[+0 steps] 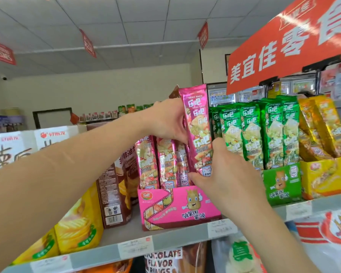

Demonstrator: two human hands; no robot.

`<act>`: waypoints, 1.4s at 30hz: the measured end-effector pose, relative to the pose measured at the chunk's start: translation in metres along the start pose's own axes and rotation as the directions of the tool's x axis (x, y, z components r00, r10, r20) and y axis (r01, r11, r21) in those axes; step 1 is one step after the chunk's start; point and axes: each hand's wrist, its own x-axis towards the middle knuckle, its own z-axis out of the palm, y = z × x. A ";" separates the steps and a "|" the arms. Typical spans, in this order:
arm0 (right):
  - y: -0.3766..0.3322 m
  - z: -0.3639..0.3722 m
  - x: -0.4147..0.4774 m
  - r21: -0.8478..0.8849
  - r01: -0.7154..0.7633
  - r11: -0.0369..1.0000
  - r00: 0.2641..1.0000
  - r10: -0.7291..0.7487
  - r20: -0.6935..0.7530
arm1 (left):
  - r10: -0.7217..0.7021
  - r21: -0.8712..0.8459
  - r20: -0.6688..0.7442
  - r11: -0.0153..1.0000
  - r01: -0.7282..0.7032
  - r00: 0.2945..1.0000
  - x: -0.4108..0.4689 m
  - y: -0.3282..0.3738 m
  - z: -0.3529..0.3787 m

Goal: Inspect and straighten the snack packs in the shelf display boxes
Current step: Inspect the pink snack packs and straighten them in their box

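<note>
Pink: one held pack [198,127], three packs [166,162] in box [177,207]

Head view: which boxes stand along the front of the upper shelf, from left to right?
Yellow chip box → brown box → pink display box → green display box → yellow display box.

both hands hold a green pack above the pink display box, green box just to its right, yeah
Not quite: in the head view the held pack is pink, not green. The left hand and right hand do hold it above the pink display box, with the green box just to its right.
</note>
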 end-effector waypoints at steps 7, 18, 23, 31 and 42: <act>-0.005 0.005 -0.004 -0.026 0.000 1.000 1.000 0.000 -0.018 | -0.139 -0.065 0.281 0.984 0.164 0.949 -0.005 -0.005 -0.025; -0.002 0.001 0.025 -0.118 0.216 0.969 0.964 -0.231 -0.133 | -0.251 0.020 0.105 0.968 0.250 0.962 -0.002 -0.012 -0.019; 0.001 -0.002 0.026 -0.103 0.173 0.979 0.980 -0.182 -0.080 | -0.284 0.029 0.106 0.959 0.282 0.953 0.002 -0.007 -0.020; -0.009 -0.032 0.047 -0.226 0.326 0.918 0.885 -0.380 -0.269 | -0.284 0.145 0.129 0.953 0.265 0.950 0.002 0.003 -0.014; -0.014 -0.036 0.107 -0.422 0.580 0.697 0.810 -0.549 0.207 | -0.281 0.111 -0.133 0.949 0.296 0.950 -0.017 -0.007 -0.010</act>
